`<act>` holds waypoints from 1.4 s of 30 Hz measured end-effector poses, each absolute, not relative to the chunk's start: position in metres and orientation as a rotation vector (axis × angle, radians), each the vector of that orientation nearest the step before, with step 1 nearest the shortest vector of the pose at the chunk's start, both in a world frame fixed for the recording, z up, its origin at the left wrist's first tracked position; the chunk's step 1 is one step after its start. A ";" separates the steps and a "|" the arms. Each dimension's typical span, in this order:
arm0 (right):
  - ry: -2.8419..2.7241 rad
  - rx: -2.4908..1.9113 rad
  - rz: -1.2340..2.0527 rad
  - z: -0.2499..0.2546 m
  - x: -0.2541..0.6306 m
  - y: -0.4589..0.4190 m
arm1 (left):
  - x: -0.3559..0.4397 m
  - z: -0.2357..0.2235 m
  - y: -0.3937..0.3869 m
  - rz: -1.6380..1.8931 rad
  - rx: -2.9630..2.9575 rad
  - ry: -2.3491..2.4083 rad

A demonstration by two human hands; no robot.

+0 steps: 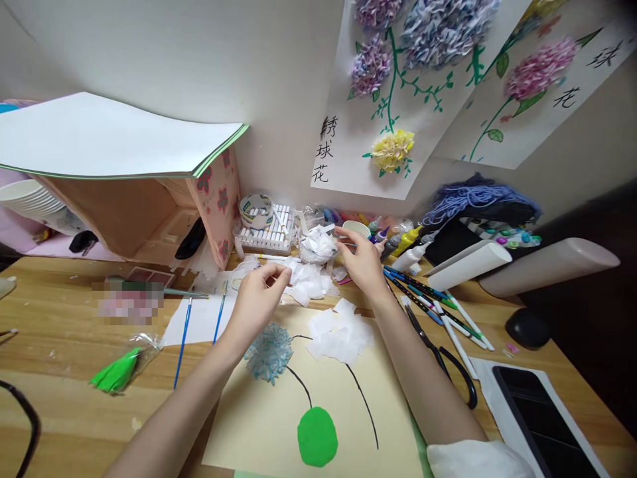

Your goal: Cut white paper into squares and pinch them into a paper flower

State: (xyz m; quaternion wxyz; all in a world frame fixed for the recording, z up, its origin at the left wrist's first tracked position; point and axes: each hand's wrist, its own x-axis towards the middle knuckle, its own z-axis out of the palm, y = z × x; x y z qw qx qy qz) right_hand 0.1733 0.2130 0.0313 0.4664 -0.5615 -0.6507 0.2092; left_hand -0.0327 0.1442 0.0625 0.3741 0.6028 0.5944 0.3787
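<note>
My left hand (261, 295) is closed in a pinch on a small white tissue piece, just above a pale yellow sheet (318, 398). My right hand (361, 259) reaches to a clear bowl (318, 249) full of white tissue scraps, its fingers pinching at them. A loose heap of white tissue squares (338, 332) lies on the sheet between my forearms. On the sheet are a blue crumpled tissue flower (269, 352), two black drawn stems and a green painted leaf (317, 436).
Black scissors (442, 362) and several marker pens (438, 302) lie right of the sheet. Behind stand paint bottles (405, 242), a marker box (269, 232) with a tape roll (256, 209), blue brushes (184, 338), green paper bits (117, 375), a tablet (542, 418) and flower posters (393, 99).
</note>
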 end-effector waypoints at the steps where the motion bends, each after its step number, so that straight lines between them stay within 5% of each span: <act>1: -1.610 -1.364 0.466 0.037 0.172 0.209 | -0.033 0.062 0.144 0.977 1.533 1.519; 8: -1.862 -1.164 0.870 0.092 0.145 0.158 | -0.030 0.070 0.140 1.091 1.391 1.431; 42: -1.628 -1.111 1.021 0.095 0.122 0.137 | -0.021 0.084 0.120 1.354 1.611 1.471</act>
